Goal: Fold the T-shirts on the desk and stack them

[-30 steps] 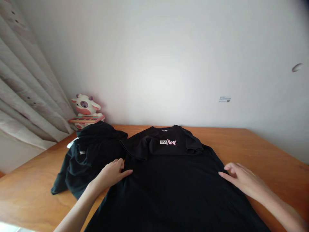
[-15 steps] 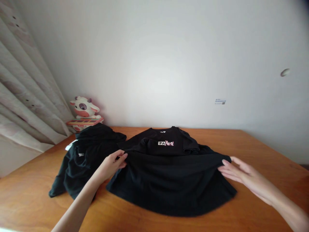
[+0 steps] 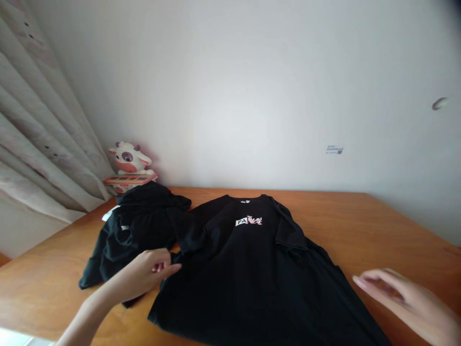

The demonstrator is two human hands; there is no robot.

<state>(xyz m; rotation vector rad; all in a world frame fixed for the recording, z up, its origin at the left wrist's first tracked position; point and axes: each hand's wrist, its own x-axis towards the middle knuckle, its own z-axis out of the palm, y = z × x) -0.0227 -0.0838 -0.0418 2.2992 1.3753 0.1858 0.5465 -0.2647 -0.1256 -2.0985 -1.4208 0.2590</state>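
A black T-shirt [image 3: 248,283] lies spread on the wooden table, neckline away from me, with a white and pink print on its chest. Its lower edge runs out of view at the bottom. At its left side is my left hand [image 3: 153,271], fingers loosely curled and thumb apart, with no cloth seen gripped. My right hand [image 3: 399,293], slightly blurred, hovers off the shirt's right edge, holding nothing, its fingers loosely bent and apart from the cloth. Beside the shirt on the left lies a crumpled black garment [image 3: 140,235] with a small pale tag.
A toy cow with a keyboard [image 3: 129,166] stands at the table's back left corner, near a pale curtain [image 3: 39,129]. The wooden table [image 3: 389,226] meets a white wall [image 3: 245,96] at the back. A small label [image 3: 334,150] is stuck on the wall.
The shirt's lower part, held up and folded over between both hands before, now lies flat toward me. Both hands have come nearer and let go of the cloth; the right moved outward.
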